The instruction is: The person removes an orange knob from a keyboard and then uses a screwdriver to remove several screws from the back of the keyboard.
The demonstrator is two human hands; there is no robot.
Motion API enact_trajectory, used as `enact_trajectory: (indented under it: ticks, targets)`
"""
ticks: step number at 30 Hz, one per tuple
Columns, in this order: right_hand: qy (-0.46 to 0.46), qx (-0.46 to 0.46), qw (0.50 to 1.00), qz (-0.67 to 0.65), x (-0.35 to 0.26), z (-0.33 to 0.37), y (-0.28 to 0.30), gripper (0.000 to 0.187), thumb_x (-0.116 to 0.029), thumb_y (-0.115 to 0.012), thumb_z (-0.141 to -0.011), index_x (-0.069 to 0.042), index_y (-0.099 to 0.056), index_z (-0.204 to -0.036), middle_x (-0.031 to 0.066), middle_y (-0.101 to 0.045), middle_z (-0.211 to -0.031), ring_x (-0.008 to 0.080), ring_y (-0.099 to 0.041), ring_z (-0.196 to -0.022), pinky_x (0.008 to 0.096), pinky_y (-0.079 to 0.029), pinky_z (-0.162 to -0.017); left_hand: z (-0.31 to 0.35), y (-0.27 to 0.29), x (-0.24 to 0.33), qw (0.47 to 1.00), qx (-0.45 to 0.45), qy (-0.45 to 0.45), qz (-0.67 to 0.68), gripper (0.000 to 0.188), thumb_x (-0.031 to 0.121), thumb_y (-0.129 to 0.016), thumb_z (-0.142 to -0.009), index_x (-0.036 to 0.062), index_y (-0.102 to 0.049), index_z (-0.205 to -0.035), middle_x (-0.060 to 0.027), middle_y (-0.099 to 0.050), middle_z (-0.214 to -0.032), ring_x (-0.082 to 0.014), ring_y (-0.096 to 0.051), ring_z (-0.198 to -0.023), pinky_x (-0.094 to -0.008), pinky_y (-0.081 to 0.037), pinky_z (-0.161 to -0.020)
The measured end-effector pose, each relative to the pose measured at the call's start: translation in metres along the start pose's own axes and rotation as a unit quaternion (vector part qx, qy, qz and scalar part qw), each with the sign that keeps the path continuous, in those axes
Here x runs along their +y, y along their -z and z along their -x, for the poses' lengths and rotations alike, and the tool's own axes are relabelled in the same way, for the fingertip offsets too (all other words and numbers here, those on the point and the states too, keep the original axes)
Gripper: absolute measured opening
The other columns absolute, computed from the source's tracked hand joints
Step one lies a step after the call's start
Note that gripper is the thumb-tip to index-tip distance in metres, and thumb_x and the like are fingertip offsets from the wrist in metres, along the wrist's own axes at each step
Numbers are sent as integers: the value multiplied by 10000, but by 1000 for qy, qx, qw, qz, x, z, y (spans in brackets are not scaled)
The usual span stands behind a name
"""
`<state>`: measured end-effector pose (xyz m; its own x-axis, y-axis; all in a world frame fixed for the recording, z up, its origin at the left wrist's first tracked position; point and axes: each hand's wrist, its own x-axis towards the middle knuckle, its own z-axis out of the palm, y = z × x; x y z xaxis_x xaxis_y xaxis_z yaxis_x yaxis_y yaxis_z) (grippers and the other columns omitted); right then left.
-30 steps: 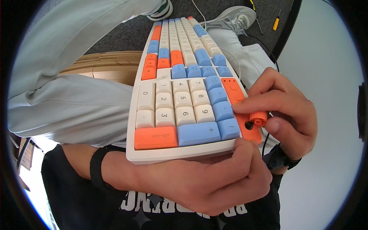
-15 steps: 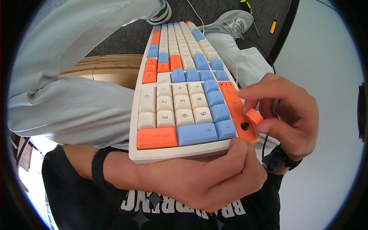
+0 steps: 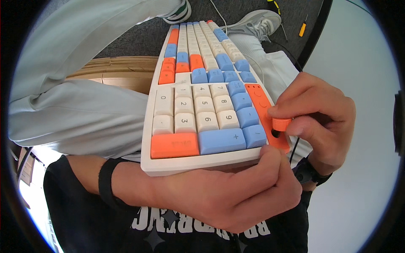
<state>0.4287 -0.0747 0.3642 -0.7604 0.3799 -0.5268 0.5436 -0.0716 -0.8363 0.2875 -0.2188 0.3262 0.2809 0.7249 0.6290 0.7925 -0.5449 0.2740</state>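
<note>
A white-cased keyboard point(image 3: 198, 168) with cream, blue and orange keys stretches away from me, its number pad end nearest. Beneath and along that near end lies my left hand point(image 3: 236, 194), its fingers closed on the case corner by the orange panel point(image 3: 256, 95). Between thumb and fingertips, my right hand point(image 3: 325, 118) pinches an orange knob point(image 3: 281, 124). The knob sits at the dark post point(image 3: 275, 133) on the panel, with part of the post still showing. Whether the knob touches the post I cannot tell.
On the grey carpet point(image 3: 130, 42) at the far right lies a yellow-handled screwdriver point(image 3: 302, 29). A cardboard box point(image 3: 118, 71) is behind my legs. Cables run beyond the keyboard, near a grey shoe point(image 3: 257, 25). A white surface point(image 3: 354, 84) fills the right side.
The knob has gone from tilted to more upright, and my right fingertips have closed on it nearer the post. The keyboard's near end has shifted slightly right.
</note>
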Motion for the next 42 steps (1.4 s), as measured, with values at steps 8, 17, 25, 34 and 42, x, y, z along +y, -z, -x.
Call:
enact_trajectory:
  ticks: [8, 17, 25, 34, 42]
  targets:
    - [22, 71, 996, -43, 10, 1, -12, 234, -182, -674, -804, 41, -721, -857, 127, -643, -786, 139, -571, -642, 249, -402, -538, -2, -5, -4, 1000, 17, 6, -1, 124, 144, -664, -660, 112, -545, -671, -40, -588, -755, -113, -594, -787, -223, -544, -713]
    - [-62, 170, 979, -92, -5, -7, -25, 257, -199, -617, -838, 39, -714, -853, 155, -676, -798, 171, -627, -702, 256, -473, -609, -5, -3, -18, 999, 21, 25, 10, 147, 115, -678, -653, 114, -532, -665, -17, -563, -741, -121, -598, -803, -245, -537, -711]
    - [-70, 199, 966, -147, -8, -12, -37, 261, -194, -600, -841, 45, -706, -837, 170, -672, -816, 188, -632, -724, 278, -489, -654, 0, 6, -24, 999, 22, 27, 3, 156, 142, -652, -685, 118, -500, -660, 19, -550, -729, -118, -599, -804, -246, -523, -717]
    - [-7, 175, 972, -159, 5, -3, -34, 246, -186, -630, -848, 46, -711, -860, 170, -664, -844, 161, -604, -705, 264, -470, -638, -3, -5, -15, 998, 42, 30, -24, 125, 179, -602, -702, 131, -499, -650, 30, -540, -716, -127, -597, -799, -242, -499, -677]
    - [54, 171, 976, -121, 15, 5, -33, 245, -190, -627, -876, 42, -705, -882, 165, -657, -877, 141, -584, -695, 258, -457, -615, -4, -6, -16, 999, 40, -6, -21, 115, 193, -590, -701, 133, -506, -650, 28, -539, -703, -137, -594, -803, -240, -497, -659]
